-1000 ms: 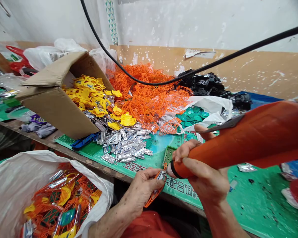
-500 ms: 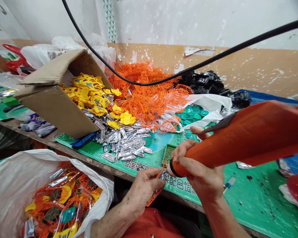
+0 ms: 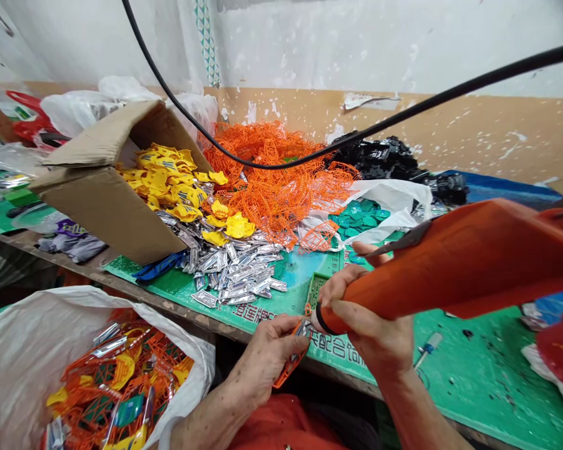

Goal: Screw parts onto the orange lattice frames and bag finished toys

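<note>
My left hand (image 3: 269,356) is closed on a small orange lattice piece (image 3: 289,369) with a silver part on it, held just in front of the table edge. My right hand (image 3: 366,319) is wrapped round the nose of a big orange power screwdriver (image 3: 455,262), whose tip meets the piece between my left fingers. A black cable (image 3: 244,164) runs from the tool up across the view. A small green tray (image 3: 317,289) lies on the green mat (image 3: 473,375) just behind my hands.
On the table lie a heap of silver parts (image 3: 237,275), yellow parts (image 3: 173,181) spilling from a tipped cardboard box (image 3: 107,206), orange lattice pieces (image 3: 281,181), black parts (image 3: 394,159) and teal parts (image 3: 359,215) in a white bag. A white bag (image 3: 23,350) of assembled pieces stands at lower left.
Both hands and the tool have stayed together at the table edge, with only a slight shift of the view. The piece remains in my left fingers.
</note>
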A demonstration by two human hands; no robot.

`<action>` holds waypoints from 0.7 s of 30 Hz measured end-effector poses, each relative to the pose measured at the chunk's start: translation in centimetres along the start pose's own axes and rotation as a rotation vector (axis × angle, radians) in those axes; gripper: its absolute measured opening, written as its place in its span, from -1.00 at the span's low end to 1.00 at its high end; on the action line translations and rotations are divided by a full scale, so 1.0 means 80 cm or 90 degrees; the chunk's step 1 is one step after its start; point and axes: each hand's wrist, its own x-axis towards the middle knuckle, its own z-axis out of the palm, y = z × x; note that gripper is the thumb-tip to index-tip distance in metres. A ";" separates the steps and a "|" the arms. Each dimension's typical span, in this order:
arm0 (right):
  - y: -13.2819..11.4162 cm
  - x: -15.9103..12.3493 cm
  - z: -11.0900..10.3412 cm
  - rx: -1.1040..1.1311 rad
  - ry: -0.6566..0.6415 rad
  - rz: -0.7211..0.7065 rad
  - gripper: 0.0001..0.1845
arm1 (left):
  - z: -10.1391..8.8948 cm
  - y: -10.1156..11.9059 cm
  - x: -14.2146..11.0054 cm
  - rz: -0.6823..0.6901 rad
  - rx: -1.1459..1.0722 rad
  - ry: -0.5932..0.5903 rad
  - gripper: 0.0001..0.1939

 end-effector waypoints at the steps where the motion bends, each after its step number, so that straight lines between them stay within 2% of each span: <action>1: -0.004 0.004 -0.001 0.016 0.013 -0.008 -0.62 | -0.004 0.002 0.001 0.016 0.019 0.006 -0.75; 3: -0.009 0.013 -0.006 0.033 0.060 -0.039 -0.48 | -0.012 0.006 0.004 0.037 0.044 0.023 -0.73; 5: -0.009 0.024 -0.016 0.014 0.114 -0.079 -0.43 | -0.020 0.009 0.005 0.048 0.033 0.023 -0.68; 7: -0.001 0.033 -0.030 -0.026 0.146 -0.092 -0.49 | -0.027 0.010 0.006 0.045 0.007 0.002 -0.60; 9: 0.013 0.039 -0.045 -0.064 0.156 -0.074 -0.62 | -0.033 0.008 0.006 0.031 -0.011 -0.014 -0.54; 11: 0.028 0.040 -0.057 -0.097 0.157 -0.050 -0.80 | -0.036 0.005 0.008 0.005 -0.004 -0.016 -0.56; 13: 0.041 0.038 -0.065 -0.116 0.154 -0.038 -0.91 | -0.038 0.002 0.009 -0.010 0.022 -0.009 -0.63; 21: 0.056 0.031 -0.071 -0.138 0.157 -0.012 -0.89 | -0.036 0.006 0.007 -0.019 0.187 -0.019 -0.76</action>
